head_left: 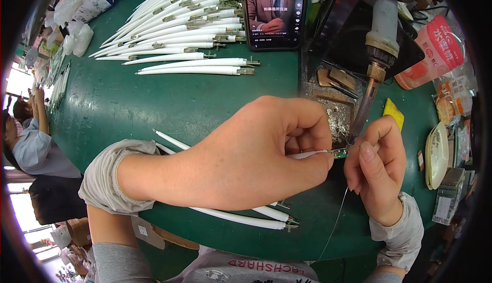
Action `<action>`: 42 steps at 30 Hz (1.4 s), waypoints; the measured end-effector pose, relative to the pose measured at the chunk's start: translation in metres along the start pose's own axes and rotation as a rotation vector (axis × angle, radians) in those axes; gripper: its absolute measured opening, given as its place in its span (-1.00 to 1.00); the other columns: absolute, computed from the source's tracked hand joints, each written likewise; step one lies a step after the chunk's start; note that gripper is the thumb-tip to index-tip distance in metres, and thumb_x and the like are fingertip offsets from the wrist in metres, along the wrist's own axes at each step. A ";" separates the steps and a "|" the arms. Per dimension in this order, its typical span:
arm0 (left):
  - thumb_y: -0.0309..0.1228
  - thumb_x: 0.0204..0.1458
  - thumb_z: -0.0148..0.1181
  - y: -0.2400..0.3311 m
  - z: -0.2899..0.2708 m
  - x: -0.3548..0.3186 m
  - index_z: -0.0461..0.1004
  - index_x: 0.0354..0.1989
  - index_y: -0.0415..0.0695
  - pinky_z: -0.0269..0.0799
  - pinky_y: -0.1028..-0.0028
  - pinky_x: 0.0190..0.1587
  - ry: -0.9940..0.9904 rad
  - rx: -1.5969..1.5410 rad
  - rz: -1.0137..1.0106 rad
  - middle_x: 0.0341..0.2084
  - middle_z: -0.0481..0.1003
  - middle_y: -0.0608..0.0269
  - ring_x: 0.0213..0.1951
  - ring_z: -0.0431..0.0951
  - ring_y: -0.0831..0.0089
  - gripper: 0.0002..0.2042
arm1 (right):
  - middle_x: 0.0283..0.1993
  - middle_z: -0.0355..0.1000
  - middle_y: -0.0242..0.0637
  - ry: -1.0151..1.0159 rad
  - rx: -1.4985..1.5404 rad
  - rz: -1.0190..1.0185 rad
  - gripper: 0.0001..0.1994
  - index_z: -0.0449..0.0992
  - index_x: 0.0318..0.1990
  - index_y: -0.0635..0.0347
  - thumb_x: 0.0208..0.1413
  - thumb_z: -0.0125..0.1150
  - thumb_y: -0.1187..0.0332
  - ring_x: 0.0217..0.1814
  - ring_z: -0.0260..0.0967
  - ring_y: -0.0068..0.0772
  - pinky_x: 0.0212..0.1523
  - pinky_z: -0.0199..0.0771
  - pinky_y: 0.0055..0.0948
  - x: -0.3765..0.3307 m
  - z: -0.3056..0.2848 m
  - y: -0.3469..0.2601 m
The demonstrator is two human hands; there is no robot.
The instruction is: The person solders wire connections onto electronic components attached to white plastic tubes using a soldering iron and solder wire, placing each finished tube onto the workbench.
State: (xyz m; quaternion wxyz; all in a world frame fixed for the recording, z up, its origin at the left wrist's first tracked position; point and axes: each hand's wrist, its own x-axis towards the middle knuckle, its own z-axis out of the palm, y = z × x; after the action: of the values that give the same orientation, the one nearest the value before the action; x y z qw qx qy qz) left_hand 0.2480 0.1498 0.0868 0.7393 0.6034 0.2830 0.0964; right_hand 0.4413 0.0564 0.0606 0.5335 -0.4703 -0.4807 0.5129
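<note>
My left hand (236,155) pinches a slim white tapered stick (306,155) between thumb and fingers. From the stick's end, a small green circuit board (340,154) juts out beneath the tip of a soldering iron (382,42), which slants down from the upper right. Between thumb and fingertips, my right hand (379,167) holds a thin solder wire (335,224) close to that tip; its tail hangs toward the table's near edge. Whether wire, tip and board touch is too small to tell. More white sticks (241,218) lie under and beside my left forearm.
Many white sticks (189,32) with board ends lie in rows at the back of the green table (205,88). Beside them stands a phone (274,11). A solder-flecked tray (335,114), yellow sponge (393,113), pink pouch (430,52) and pale dish (436,155) lie right. Another person (38,144) sits far left.
</note>
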 end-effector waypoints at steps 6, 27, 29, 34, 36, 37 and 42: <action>-0.63 0.03 0.15 0.001 0.004 -0.004 0.37 -0.36 -0.25 0.23 0.70 -0.42 0.035 0.049 0.025 -0.50 0.38 0.43 -0.42 0.33 0.77 -0.92 | -0.66 0.22 -0.40 -0.008 0.024 -0.042 -0.84 0.14 -0.29 0.25 0.21 -0.01 0.43 -0.71 0.07 -0.72 -0.68 0.04 -0.71 0.000 0.000 0.004; -0.59 0.00 0.19 -0.006 0.005 -0.006 0.41 -0.38 -0.25 0.21 0.67 -0.49 0.057 0.206 0.079 -0.53 0.35 0.44 -0.48 0.28 0.78 -0.92 | -0.58 0.28 -0.39 -0.026 -0.022 -0.006 -0.85 0.17 -0.28 0.25 0.20 0.02 0.46 -0.62 0.15 -0.72 -0.59 0.12 -0.70 -0.001 -0.002 0.004; -0.57 -0.04 0.21 -0.003 0.004 -0.007 0.42 -0.40 -0.23 0.28 0.57 -0.48 0.043 0.308 0.019 -0.53 0.39 0.36 -0.50 0.35 0.65 -0.92 | -0.56 0.27 -0.40 -0.045 -0.022 -0.003 -0.86 0.17 -0.27 0.25 0.20 0.02 0.47 -0.60 0.16 -0.72 -0.58 0.13 -0.70 -0.002 -0.003 0.004; -0.48 -0.16 0.24 -0.033 0.008 -0.010 0.43 -0.44 -0.16 0.34 0.30 -0.37 0.094 0.945 0.484 -0.55 0.35 0.18 -0.43 0.39 0.17 -0.88 | -0.55 0.27 -0.40 -0.056 -0.018 0.018 -0.86 0.18 -0.27 0.25 0.19 0.03 0.48 -0.59 0.17 -0.72 -0.57 0.14 -0.70 -0.002 -0.002 0.005; -0.46 -0.18 0.26 -0.036 0.008 -0.008 0.42 -0.42 -0.15 0.33 0.32 -0.34 0.088 1.086 0.559 -0.52 0.32 0.18 -0.40 0.37 0.21 -0.84 | -0.55 0.26 -0.41 -0.053 -0.028 0.024 -0.86 0.18 -0.27 0.25 0.19 0.03 0.49 -0.58 0.17 -0.73 -0.56 0.14 -0.70 -0.004 -0.002 0.003; -0.46 -0.18 0.26 -0.034 0.007 -0.008 0.42 -0.42 -0.15 0.33 0.32 -0.34 0.088 1.088 0.563 -0.52 0.32 0.18 -0.40 0.37 0.21 -0.84 | -0.55 0.26 -0.41 -0.047 -0.028 0.028 -0.86 0.18 -0.27 0.25 0.19 0.03 0.49 -0.58 0.17 -0.73 -0.56 0.14 -0.70 -0.004 -0.002 0.003; -0.40 -0.26 0.29 -0.011 -0.022 -0.003 0.36 -0.45 -0.15 0.31 0.35 -0.31 0.398 1.590 0.480 -0.49 0.30 0.20 -0.35 0.36 0.24 -0.76 | -0.55 0.27 -0.41 -0.054 -0.016 0.035 -0.86 0.18 -0.27 0.24 0.19 0.03 0.49 -0.58 0.17 -0.73 -0.56 0.14 -0.71 -0.004 -0.003 0.004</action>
State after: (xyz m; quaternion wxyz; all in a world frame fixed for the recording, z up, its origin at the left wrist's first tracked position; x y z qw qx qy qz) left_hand 0.2321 0.1640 0.0749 -0.0078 0.9584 0.2555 0.1272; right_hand 0.4438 0.0523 0.0565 0.5078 -0.4688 -0.4906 0.5307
